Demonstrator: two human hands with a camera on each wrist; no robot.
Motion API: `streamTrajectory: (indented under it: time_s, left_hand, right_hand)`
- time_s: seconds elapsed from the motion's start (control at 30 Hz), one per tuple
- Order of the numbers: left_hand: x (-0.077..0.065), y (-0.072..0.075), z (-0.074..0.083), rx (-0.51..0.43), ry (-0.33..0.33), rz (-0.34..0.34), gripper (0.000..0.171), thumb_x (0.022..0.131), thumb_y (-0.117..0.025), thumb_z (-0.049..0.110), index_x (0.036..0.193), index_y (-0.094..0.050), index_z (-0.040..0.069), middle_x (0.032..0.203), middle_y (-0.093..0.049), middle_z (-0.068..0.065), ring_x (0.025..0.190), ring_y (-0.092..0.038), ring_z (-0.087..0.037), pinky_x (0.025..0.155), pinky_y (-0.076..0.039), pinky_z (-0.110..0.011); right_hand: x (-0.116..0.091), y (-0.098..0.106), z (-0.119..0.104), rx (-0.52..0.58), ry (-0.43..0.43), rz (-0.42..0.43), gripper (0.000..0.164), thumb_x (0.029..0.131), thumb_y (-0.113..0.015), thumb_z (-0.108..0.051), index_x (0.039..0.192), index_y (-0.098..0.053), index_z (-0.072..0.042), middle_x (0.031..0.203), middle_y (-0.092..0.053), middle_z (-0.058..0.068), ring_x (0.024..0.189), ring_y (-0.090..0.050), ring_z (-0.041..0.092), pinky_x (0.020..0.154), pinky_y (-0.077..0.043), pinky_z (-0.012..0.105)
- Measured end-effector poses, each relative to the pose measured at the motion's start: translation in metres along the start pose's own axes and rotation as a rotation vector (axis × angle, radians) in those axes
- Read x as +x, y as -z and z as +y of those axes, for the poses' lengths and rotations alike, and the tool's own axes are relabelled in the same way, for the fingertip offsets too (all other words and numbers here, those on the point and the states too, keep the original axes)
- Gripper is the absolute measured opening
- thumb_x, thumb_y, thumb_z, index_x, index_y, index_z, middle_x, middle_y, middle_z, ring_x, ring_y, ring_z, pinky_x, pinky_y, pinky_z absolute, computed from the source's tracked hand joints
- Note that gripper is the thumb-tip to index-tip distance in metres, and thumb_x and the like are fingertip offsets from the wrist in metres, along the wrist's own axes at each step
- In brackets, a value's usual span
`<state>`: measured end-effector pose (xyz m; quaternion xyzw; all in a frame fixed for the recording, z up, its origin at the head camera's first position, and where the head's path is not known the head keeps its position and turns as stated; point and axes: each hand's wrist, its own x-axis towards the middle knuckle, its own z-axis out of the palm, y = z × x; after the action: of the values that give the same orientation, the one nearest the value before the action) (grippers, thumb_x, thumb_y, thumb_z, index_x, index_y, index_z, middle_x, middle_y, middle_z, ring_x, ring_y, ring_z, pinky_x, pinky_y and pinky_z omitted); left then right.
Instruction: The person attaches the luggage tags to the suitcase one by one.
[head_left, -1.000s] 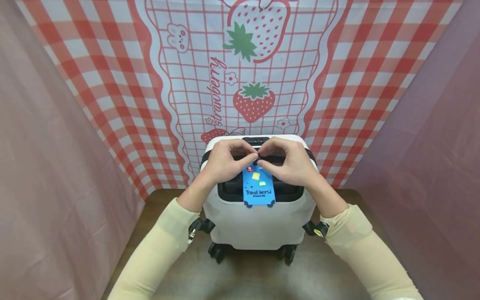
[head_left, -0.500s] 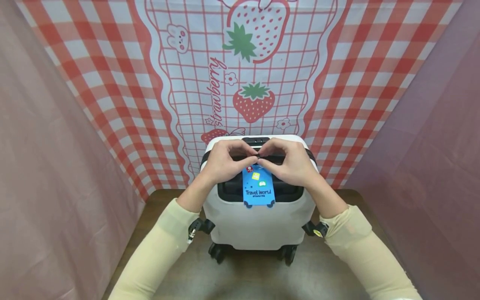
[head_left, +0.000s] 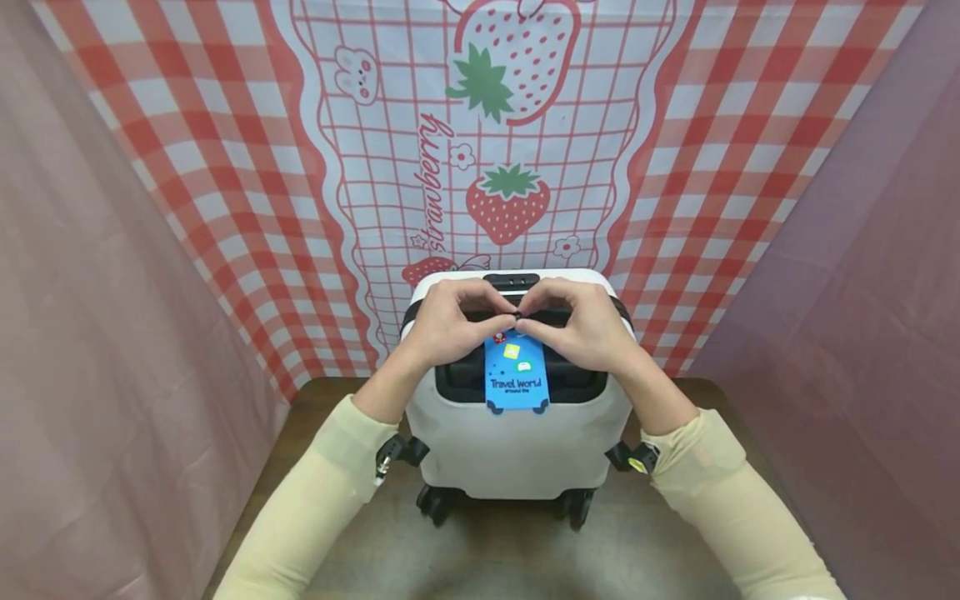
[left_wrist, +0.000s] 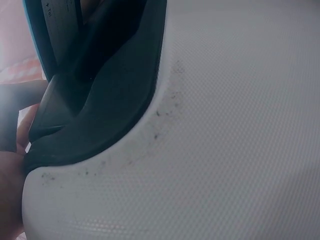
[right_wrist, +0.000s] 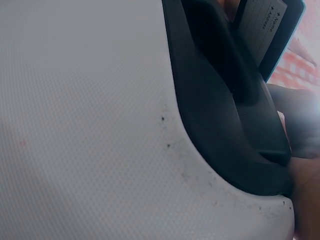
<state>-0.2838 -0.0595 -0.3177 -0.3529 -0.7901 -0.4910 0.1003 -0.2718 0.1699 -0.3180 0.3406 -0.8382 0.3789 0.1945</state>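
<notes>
A white suitcase stands upright in the middle of the head view. From its black handle area hangs a blue luggage tag printed "Travel World". My left hand and right hand meet above the tag, thumbs and fingertips pinching its small dark strap. The fingertips cover most of that strap, so how it is fastened cannot be told. In the right wrist view the back of the luggage tag shows a white name and address card. The left wrist view catches the tag's edge.
Black wheels carry the suitcase on a brown tabletop. Close behind hangs a red-and-white checked strawberry cloth. Pinkish curtains close off both sides. A combination lock sits on the suitcase top.
My thumbs and fingertips have shifted slightly around the strap, the thumb tips coming level with each other. The luggage tag has moved very slightly up and left. The suitcase stays put.
</notes>
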Motion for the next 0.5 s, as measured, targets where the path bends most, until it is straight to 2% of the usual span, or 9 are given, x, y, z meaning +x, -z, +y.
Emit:
streamTrajectory:
  time_s: [0.27,0.5]
  left_hand:
    - [0.0001,0.0005,0.0016,0.044,-0.027,-0.001,0.007,0.092,-0.083,0.009,0.099,-0.083,0.007,0.099,-0.081,-0.008,0.092,-0.078,-0.018,0.091,-0.064,-0.033]
    - [-0.0012,0.0018,0.0013,0.092,-0.026,-0.007,0.016,0.089,-0.085,0.011,0.105,-0.082,0.008,0.099,-0.079,-0.006,0.098,-0.078,-0.018,0.097,-0.063,-0.035]
  right_hand:
    - [0.0005,0.0006,0.0,0.002,0.012,-0.021,0.016,0.088,-0.087,-0.012,0.099,-0.075,-0.011,0.097,-0.076,0.003,0.093,-0.07,0.017,0.094,-0.061,0.045]
    - [0.0012,-0.0002,0.0002,-0.011,0.031,-0.038,0.016,0.092,-0.083,-0.011,0.104,-0.072,-0.009,0.1,-0.075,0.004,0.097,-0.071,0.018,0.095,-0.061,0.045]
